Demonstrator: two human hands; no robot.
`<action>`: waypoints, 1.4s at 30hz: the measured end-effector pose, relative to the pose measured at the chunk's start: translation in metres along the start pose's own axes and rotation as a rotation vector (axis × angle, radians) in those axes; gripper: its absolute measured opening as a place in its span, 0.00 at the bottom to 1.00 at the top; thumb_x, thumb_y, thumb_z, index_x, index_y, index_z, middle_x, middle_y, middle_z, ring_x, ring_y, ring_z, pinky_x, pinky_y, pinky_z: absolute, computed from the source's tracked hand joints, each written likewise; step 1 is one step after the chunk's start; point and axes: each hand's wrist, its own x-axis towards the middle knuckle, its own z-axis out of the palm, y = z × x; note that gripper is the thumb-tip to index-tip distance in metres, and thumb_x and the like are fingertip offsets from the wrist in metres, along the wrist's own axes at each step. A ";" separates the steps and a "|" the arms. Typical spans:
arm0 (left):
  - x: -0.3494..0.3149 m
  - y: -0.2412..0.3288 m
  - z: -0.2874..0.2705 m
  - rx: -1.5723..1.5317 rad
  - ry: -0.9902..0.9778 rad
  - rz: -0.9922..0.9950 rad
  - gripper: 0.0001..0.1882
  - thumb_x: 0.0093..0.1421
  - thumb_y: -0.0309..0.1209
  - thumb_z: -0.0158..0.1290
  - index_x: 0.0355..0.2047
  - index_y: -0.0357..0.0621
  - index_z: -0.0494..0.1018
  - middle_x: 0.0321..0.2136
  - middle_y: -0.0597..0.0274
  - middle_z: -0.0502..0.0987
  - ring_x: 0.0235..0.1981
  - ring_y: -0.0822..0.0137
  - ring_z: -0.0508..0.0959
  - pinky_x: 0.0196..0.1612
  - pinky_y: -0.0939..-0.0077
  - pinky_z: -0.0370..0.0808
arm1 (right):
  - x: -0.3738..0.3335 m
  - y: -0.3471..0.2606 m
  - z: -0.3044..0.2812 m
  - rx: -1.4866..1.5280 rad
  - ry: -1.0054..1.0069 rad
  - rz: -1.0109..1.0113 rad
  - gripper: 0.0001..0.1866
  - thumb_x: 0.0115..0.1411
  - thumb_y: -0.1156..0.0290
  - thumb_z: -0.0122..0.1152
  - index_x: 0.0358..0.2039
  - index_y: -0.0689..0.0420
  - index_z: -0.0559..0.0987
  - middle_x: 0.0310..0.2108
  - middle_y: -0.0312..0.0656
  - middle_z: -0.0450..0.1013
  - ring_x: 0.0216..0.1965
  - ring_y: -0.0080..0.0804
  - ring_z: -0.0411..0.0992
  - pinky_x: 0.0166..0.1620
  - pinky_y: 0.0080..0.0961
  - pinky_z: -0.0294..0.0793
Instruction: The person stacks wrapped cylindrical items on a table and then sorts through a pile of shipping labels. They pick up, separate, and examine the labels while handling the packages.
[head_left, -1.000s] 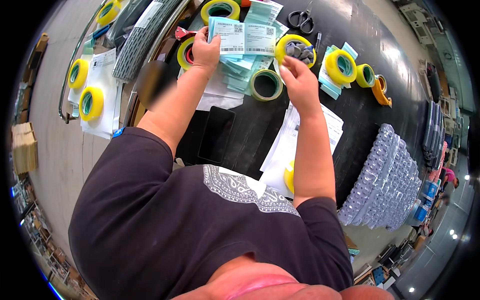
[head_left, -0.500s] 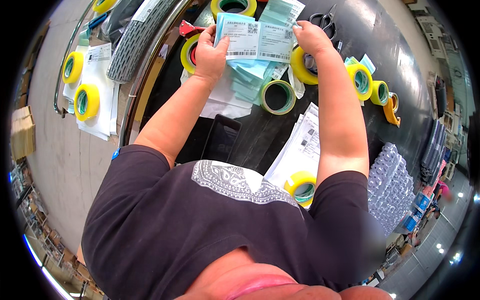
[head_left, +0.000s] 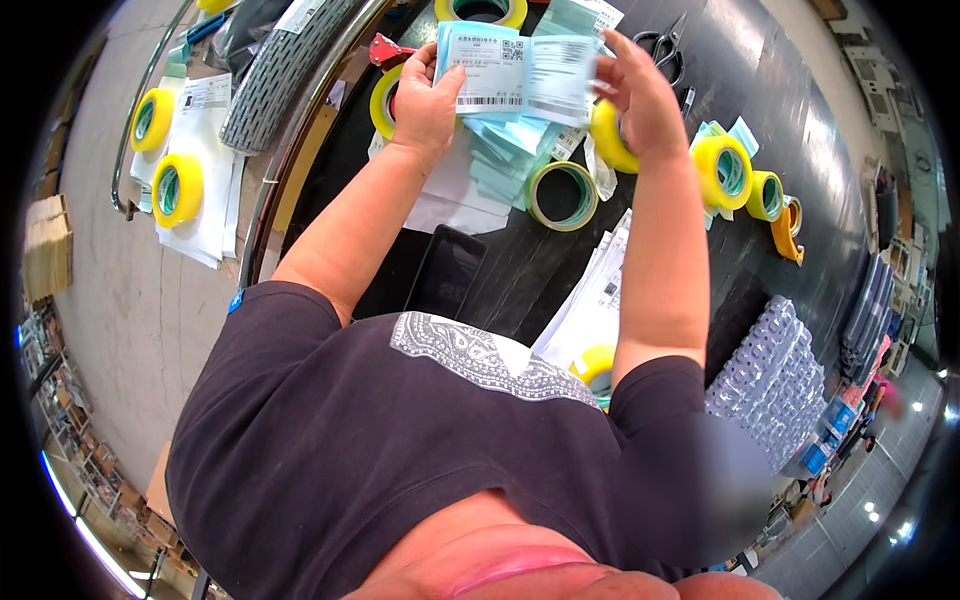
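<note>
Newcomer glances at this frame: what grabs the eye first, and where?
Probably the bright yellow tape rolls, scattered over the black table, with more on white papers at far left. Next, the pale-blue printed labels at upper centre, held by the left hand, the right hand close by their right edge. Then the shiny bubble wrap at lower right.

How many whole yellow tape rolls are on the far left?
2: an upper roll at the white papers' left edge and a lower roll on them. A partial roll shows above; more may be hidden.
</note>
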 end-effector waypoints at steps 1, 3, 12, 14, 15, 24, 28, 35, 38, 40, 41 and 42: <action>0.000 0.001 -0.002 -0.001 0.008 -0.013 0.26 0.60 0.20 0.51 0.58 0.29 0.58 0.48 0.52 0.72 0.48 0.67 0.73 0.52 0.75 0.71 | -0.010 0.001 0.006 0.304 -0.127 0.019 0.28 0.63 0.56 0.56 0.60 0.58 0.70 0.54 0.44 0.72 0.58 0.34 0.67 0.62 0.32 0.60; 0.002 0.006 -0.002 0.006 -0.012 -0.051 0.28 0.61 0.20 0.51 0.60 0.28 0.55 0.48 0.52 0.71 0.48 0.67 0.73 0.52 0.74 0.71 | -0.033 0.006 0.046 0.067 -0.098 0.016 0.27 0.63 0.58 0.57 0.59 0.58 0.70 0.57 0.43 0.70 0.61 0.37 0.63 0.63 0.35 0.59; -0.002 0.025 0.002 0.227 -0.131 -0.145 0.36 0.58 0.24 0.57 0.62 0.28 0.51 0.49 0.50 0.71 0.48 0.66 0.73 0.50 0.75 0.72 | -0.055 0.057 0.098 -1.029 -0.140 -0.404 0.34 0.55 0.52 0.63 0.60 0.54 0.70 0.66 0.42 0.59 0.69 0.48 0.49 0.67 0.41 0.52; -0.001 0.021 0.000 0.292 -0.134 -0.112 0.35 0.57 0.22 0.56 0.62 0.28 0.52 0.48 0.50 0.71 0.48 0.65 0.74 0.50 0.75 0.72 | -0.056 0.058 0.099 -1.021 -0.135 -0.425 0.34 0.55 0.52 0.63 0.59 0.54 0.71 0.65 0.43 0.60 0.67 0.49 0.52 0.66 0.40 0.54; 0.000 0.019 -0.001 0.325 -0.134 -0.096 0.34 0.57 0.21 0.55 0.61 0.29 0.52 0.48 0.50 0.71 0.48 0.65 0.74 0.50 0.75 0.72 | -0.056 0.058 0.099 -1.018 -0.133 -0.436 0.33 0.55 0.53 0.64 0.59 0.55 0.71 0.64 0.44 0.61 0.67 0.49 0.53 0.66 0.40 0.54; -0.002 0.013 -0.013 0.092 -0.108 -0.099 0.30 0.56 0.17 0.51 0.59 0.29 0.55 0.48 0.51 0.71 0.47 0.66 0.74 0.52 0.73 0.72 | -0.031 0.042 0.038 -1.006 0.491 -0.240 0.21 0.55 0.65 0.58 0.49 0.58 0.77 0.47 0.50 0.74 0.49 0.52 0.69 0.55 0.42 0.66; -0.001 0.018 -0.010 0.089 -0.154 -0.091 0.28 0.58 0.16 0.49 0.59 0.29 0.55 0.48 0.53 0.71 0.48 0.66 0.74 0.53 0.73 0.71 | 0.003 0.022 -0.001 -1.221 0.257 -0.226 0.23 0.59 0.60 0.56 0.53 0.56 0.75 0.49 0.50 0.74 0.52 0.50 0.70 0.55 0.42 0.68; 0.003 0.026 -0.014 0.038 -0.103 -0.051 0.24 0.60 0.16 0.46 0.57 0.32 0.56 0.48 0.52 0.72 0.50 0.64 0.74 0.55 0.69 0.72 | 0.030 0.013 -0.005 -0.934 0.092 0.060 0.38 0.62 0.46 0.52 0.63 0.60 0.63 0.59 0.53 0.67 0.60 0.44 0.65 0.60 0.37 0.64; 0.009 0.027 -0.020 0.077 -0.103 -0.050 0.25 0.60 0.16 0.46 0.58 0.32 0.56 0.47 0.51 0.73 0.48 0.63 0.75 0.54 0.68 0.73 | 0.024 0.019 -0.005 -0.369 0.143 0.038 0.39 0.61 0.45 0.53 0.63 0.62 0.63 0.60 0.53 0.65 0.61 0.42 0.64 0.62 0.34 0.61; 0.011 0.025 -0.023 0.089 -0.090 -0.056 0.24 0.60 0.16 0.46 0.57 0.32 0.56 0.47 0.51 0.73 0.48 0.63 0.76 0.53 0.68 0.74 | 0.005 0.014 0.018 0.068 0.068 0.058 0.39 0.61 0.47 0.56 0.63 0.62 0.63 0.61 0.52 0.64 0.63 0.42 0.61 0.63 0.34 0.59; 0.010 0.025 -0.022 0.090 -0.085 -0.062 0.24 0.61 0.16 0.45 0.57 0.32 0.56 0.46 0.51 0.74 0.47 0.63 0.76 0.53 0.67 0.74 | -0.009 0.010 0.034 0.286 0.032 0.065 0.38 0.61 0.48 0.57 0.63 0.62 0.63 0.62 0.52 0.63 0.63 0.41 0.60 0.64 0.34 0.58; 0.011 0.026 -0.022 0.094 -0.077 -0.066 0.24 0.61 0.17 0.45 0.57 0.32 0.56 0.46 0.51 0.74 0.47 0.63 0.76 0.52 0.67 0.75 | -0.023 0.010 0.051 0.184 -0.013 0.059 0.38 0.61 0.48 0.58 0.63 0.62 0.65 0.63 0.53 0.61 0.65 0.43 0.58 0.64 0.35 0.56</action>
